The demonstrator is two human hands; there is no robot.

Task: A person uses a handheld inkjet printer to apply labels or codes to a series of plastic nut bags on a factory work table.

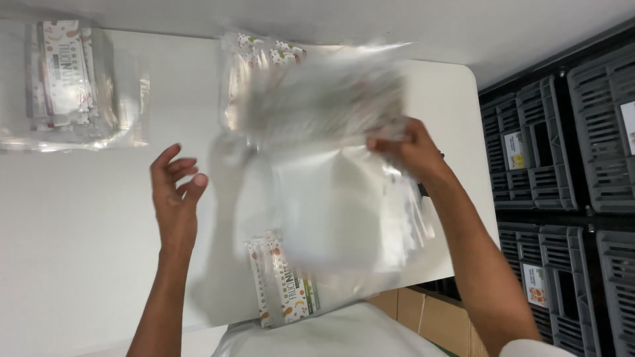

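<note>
Counting things: two hands, one blurry bunch of clear bags, three packs of snack bars, and about four dark crates were in view.
Right hand: the right hand (409, 151) pinched the top edge of the clear plastic bags (331, 198), fingers pressed together on the thin film.
Left hand: the left hand (175, 192) was spread and held nothing. It hung just beside the bags, over the desk, not touching them.
Bags: they were see-through, shiny, floppy and flat. They were lifted above the middle of the desk. They were too blurry to count.
Desk: the desk (79, 218) was white, smooth and flat, with a round corner at the far right.
Left pack: one clear bag of bars (66, 82) lay at the far left of the desk, well apart from both hands. The bars inside looked long, thin and white with little coloured pictures.
Top pack: one more pack of bars (264, 56) lay behind the lifted bags, partly hidden.
Near pack: a third pack of bars (284, 291) lay at the near edge of the desk, under the lifted bags.
Crates: the dark grey plastic crates (562, 145) stood beside the desk on the right. They had slotted walls and small stickers.
Box: a brown cardboard box (417, 311) sat under the desk edge, near the right arm.
</note>
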